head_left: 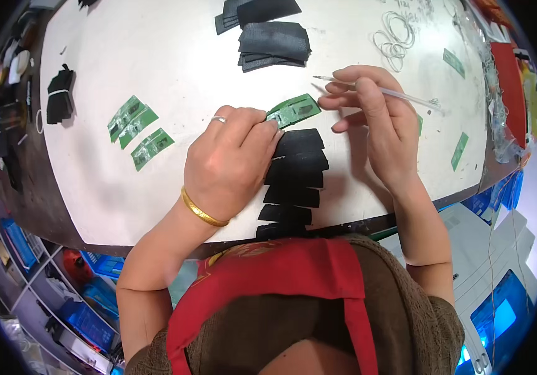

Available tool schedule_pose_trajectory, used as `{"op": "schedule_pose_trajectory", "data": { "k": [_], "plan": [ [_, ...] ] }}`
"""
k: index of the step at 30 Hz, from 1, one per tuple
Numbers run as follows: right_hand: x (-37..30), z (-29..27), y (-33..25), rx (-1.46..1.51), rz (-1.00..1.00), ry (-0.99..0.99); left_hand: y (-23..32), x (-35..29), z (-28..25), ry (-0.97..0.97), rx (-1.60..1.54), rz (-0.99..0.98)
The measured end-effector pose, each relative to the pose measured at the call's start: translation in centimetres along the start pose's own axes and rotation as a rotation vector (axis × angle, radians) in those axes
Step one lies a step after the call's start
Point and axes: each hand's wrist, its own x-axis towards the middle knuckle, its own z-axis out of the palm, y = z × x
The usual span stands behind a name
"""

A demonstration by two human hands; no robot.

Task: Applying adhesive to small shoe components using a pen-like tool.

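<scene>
My left hand (pixel 224 162), with a ring and a gold bracelet, is closed with its fingertips pressed on a small green template (pixel 299 110) with cut-out slots. The template seems to lie over black material, partly hidden by my fingers. In my right hand (pixel 384 122), a thin pale pen refill (pixel 412 99) is pinched between thumb and fingers. Its tip points left, above the template and apart from it. Below, a row of overlapping black pieces (pixel 296 169), fabric or leather-like, runs down to the table's near edge.
Stacked black pieces (pixel 274 42) lie at the far middle, and a banded black bundle (pixel 60 95) at far left. More green templates (pixel 132 119) lie left of my hand. Loose rubber bands (pixel 395 37) sit at far right. Shelves with blue boxes (pixel 87 319) stand lower left.
</scene>
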Motion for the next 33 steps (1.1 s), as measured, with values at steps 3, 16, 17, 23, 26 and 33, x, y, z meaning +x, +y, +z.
{"op": "schedule_pose_trajectory", "data": {
  "k": [3, 16, 17, 23, 26, 33],
  "plan": [
    [-0.1, 0.2, 0.1, 0.051, 0.003, 0.038, 0.1, 0.1, -0.1, -0.008, 0.016, 0.021],
    [0.6, 0.4, 0.0, -0.175, -0.163, -0.015, 0.4, -0.6, 0.9, 0.014, 0.091, 0.042],
    [0.9, 0.2, 0.1, -0.340, -0.309, -0.079, 0.4, -0.6, 0.9, 0.028, 0.097, 0.043],
    [2.3, 1.5, 0.1, -0.560, -0.498, -0.328, 0.3, -0.6, 1.4, 0.064, 0.109, 0.100],
    [3.0, 0.3, -0.1, -0.720, -0.620, -0.193, 0.4, -0.9, 1.2, 0.019, 0.109, 0.079],
    [2.1, 1.0, 0.3, -0.495, -0.622, -0.202, 0.3, -0.6, 1.7, 0.043, 0.185, 0.139]
  ]
}}
